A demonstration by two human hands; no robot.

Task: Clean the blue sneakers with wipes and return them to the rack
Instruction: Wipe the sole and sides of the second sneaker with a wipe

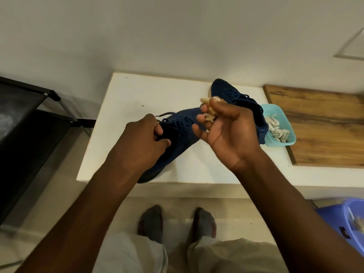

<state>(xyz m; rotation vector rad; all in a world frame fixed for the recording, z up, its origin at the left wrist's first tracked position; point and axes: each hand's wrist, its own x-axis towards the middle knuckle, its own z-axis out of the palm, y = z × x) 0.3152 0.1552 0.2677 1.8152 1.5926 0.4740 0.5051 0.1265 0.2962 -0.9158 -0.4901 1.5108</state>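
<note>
White tabletop (137, 91) by the wall (157, 36) bore the far sneaker (236, 97), my left hand (141, 140) gripped the near sneaker (177, 138), my right hand (232, 131) pinched a wipe (209, 116).

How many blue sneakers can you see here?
2. The near sneaker is gripped by the left hand; the far sneaker lies on the table beside the teal tub, partly behind the right hand.

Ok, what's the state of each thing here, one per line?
Left hand: grips near sneaker.
Right hand: pinches crumpled wipe.
Near sneaker: held, heel past table edge.
Far sneaker: lying on table.
Tub: open, holding wipes.
Rack: no sneaker on it.
</note>
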